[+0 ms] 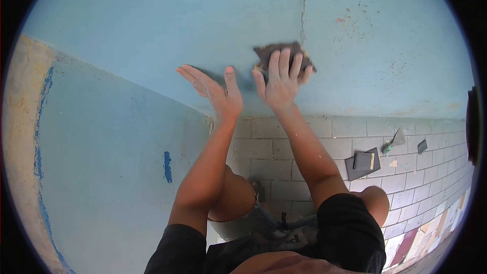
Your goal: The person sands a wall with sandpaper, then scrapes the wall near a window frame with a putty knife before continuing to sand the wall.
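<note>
My right hand [281, 83] presses a dark, creased piece of sandpaper [265, 52] against the pale blue wall [203, 20]. Its fingers lie over the sheet, whose ragged edges stick out on both sides and above. Just over the sandpaper, a thin crack [303, 7] runs up the wall. To the left, my left hand [223, 95] is raised close to the same wall, fingers stretched out and thumb apart, holding nothing. Pale dust coats the fingers of both hands.
On the grey tiled floor [289, 190] at right lie dark sandpaper sheets [362, 162], a scraper with a green handle [389, 147] and a small dark piece [422, 146]. A blue side wall [116, 122] meets the front wall at left. My bent knees are below.
</note>
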The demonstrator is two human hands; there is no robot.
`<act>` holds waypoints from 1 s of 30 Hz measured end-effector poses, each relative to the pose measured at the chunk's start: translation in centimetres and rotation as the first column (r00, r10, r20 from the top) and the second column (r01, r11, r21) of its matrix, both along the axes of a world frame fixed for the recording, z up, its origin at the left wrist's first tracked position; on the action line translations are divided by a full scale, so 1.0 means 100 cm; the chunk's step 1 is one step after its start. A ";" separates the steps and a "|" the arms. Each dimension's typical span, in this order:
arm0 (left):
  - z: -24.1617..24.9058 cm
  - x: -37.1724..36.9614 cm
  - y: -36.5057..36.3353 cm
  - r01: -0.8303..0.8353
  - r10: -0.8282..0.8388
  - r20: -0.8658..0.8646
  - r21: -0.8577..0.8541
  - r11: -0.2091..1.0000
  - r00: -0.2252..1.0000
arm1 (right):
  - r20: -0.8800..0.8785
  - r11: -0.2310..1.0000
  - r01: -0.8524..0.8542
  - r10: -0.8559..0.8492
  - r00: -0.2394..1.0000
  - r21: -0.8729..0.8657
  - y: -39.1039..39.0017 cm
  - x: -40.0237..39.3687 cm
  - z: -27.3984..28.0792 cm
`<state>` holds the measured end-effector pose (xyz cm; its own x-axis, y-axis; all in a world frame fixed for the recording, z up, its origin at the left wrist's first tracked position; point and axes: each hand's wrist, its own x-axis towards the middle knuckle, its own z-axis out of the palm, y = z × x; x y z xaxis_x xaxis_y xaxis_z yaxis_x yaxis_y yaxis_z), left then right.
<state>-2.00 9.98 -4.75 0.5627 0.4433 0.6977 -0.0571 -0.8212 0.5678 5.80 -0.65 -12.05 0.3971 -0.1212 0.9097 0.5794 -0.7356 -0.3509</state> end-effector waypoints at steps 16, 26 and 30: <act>-0.008 0.008 0.003 -0.043 0.043 0.025 0.015 0.999 0.999 | -0.112 0.992 0.030 -0.043 0.993 -0.120 -0.004 -0.008 -0.051; -0.016 0.013 0.006 -0.082 0.078 0.036 0.107 0.991 0.996 | -0.080 0.998 -0.063 0.061 0.995 -0.027 -0.047 -0.002 0.113; -0.013 0.013 0.007 -0.066 0.062 0.044 0.105 0.992 0.997 | 0.082 0.993 0.121 -0.121 0.989 0.000 -0.024 0.021 0.041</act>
